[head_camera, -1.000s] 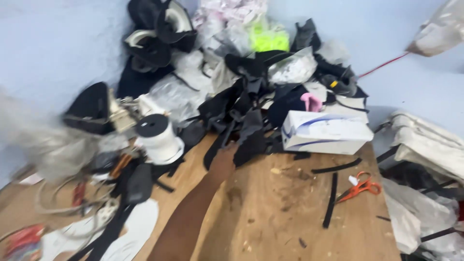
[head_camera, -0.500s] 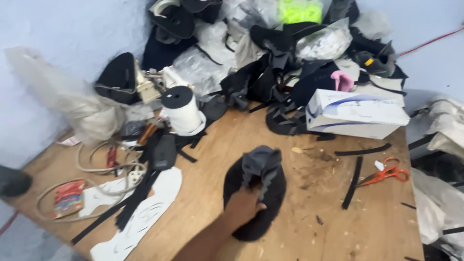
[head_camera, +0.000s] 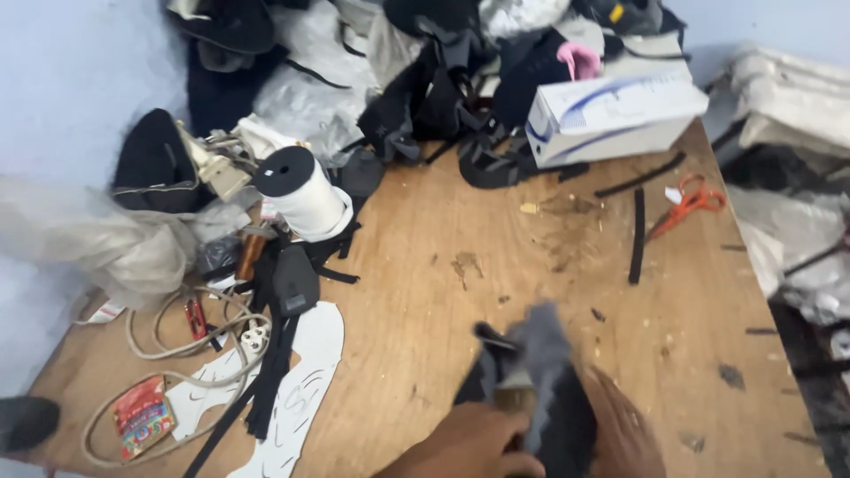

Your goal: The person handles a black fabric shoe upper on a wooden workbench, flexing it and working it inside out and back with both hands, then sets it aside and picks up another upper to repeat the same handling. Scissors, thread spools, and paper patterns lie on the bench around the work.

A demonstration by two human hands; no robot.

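A dark grey and black fabric piece (head_camera: 546,358) stands bunched up near the front edge of the wooden table (head_camera: 460,230). My left hand (head_camera: 474,443) is closed around its lower part, where a small tan bit shows by my fingers. On the piece's right side lies my right hand (head_camera: 624,429), fingers stretched out along the black material. Both hands are cut off by the bottom of the view, and the fabric is blurred.
A white spool (head_camera: 301,190) with a black cap stands at left, by a plastic bag (head_camera: 97,239). White sole cut-outs (head_camera: 305,381), a cord (head_camera: 168,341) and a red packet (head_camera: 142,414) lie front left. A white box (head_camera: 611,115), orange scissors (head_camera: 691,204) and black strips (head_camera: 636,235) lie right.
My left hand has pulled the dark fabric piece from the table's middle toward the near edge and lifted it. My right hand has come into view beside it.
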